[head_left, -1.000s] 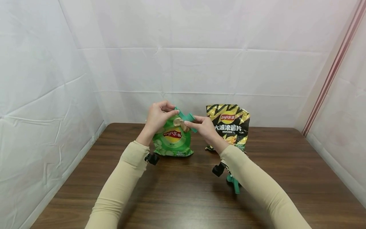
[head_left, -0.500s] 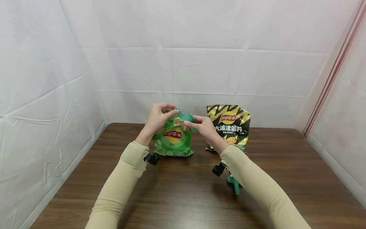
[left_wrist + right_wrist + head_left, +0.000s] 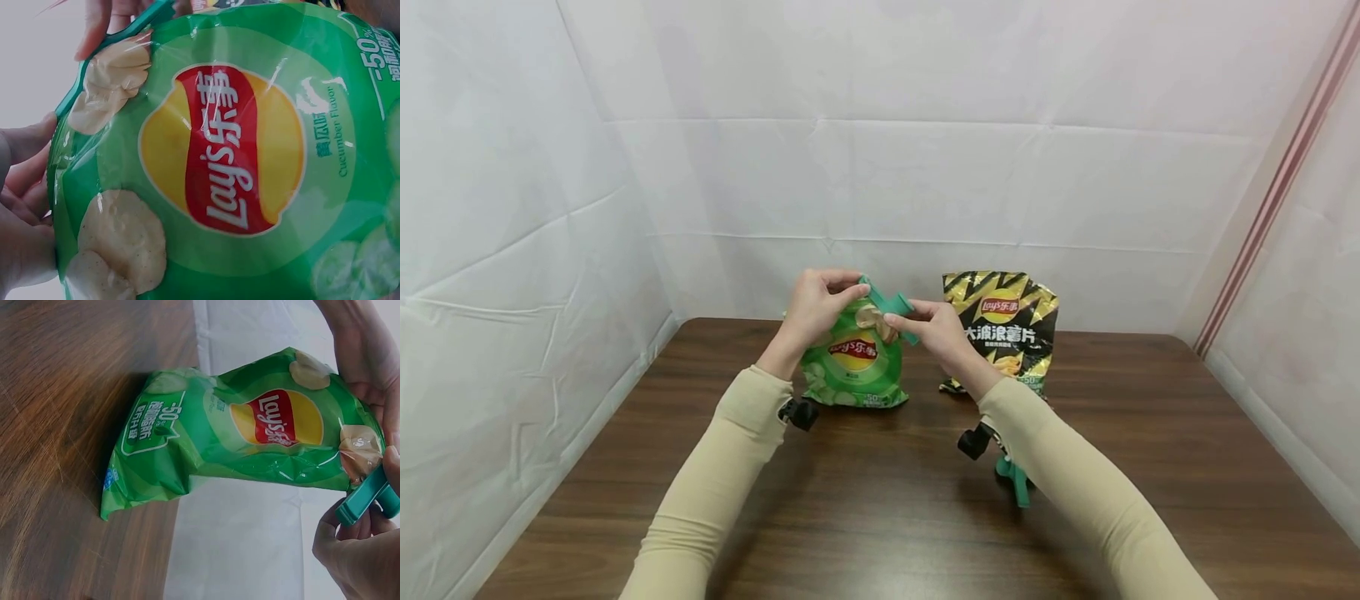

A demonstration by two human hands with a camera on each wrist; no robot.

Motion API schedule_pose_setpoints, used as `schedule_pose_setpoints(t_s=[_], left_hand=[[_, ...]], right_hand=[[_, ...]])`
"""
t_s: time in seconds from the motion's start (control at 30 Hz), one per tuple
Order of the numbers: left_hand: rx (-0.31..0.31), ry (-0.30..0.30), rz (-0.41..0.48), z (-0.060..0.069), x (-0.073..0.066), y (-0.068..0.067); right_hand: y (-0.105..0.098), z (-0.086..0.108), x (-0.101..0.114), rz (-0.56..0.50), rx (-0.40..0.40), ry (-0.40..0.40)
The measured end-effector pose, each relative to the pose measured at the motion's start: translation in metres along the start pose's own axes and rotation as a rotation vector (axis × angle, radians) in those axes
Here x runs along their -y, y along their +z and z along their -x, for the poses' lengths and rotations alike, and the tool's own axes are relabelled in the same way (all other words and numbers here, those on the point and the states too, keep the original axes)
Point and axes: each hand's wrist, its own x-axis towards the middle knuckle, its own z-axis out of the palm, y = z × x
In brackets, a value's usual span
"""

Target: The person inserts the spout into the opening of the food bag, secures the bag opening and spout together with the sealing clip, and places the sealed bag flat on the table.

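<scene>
My left hand [image 3: 816, 307] is at the top of a green Lay's cucumber-flavor chip bag [image 3: 853, 375], pinching the left end of a green bag clip [image 3: 877, 297] with the bag's top edge. From the other side, my right hand [image 3: 942, 333] pinches the clip's right end between thumb and fingers. In the right wrist view the clip [image 3: 361, 499] lies slanted across the bag's top corner, and the bag's bottom meets the table. The left wrist view shows the clip [image 3: 134, 28] along the bag's top edge. Whether it is fastened, I cannot tell.
A black and gold Lay's chip bag [image 3: 1000, 321] stands upright at the right, partly behind my right hand and forearm. Another green clip [image 3: 1018, 485] lies on the brown wooden table [image 3: 872, 517], partly behind the right sleeve. White sheeting [image 3: 925, 183] hangs behind and at both sides.
</scene>
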Motion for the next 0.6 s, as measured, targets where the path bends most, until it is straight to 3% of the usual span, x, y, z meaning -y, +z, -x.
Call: schedule_pose_setpoints(t_s=[0.13, 0.37, 0.6], left_hand=[[0.010, -0.003, 0.009, 0.0009, 0.0000, -0.0026], [-0.029, 0.038, -0.024, 0.0025, 0.0009, -0.0046], [-0.061, 0.037, 0.033, 0.0041, 0.0006, -0.0011]], right_hand=[[0.0023, -0.0005, -0.0003, 0.006, -0.007, -0.018], [0.0066, 0.0015, 0.0021, -0.018, -0.015, -0.015], [0.0059, 0.0007, 0.0019, -0.023, -0.020, -0.008]])
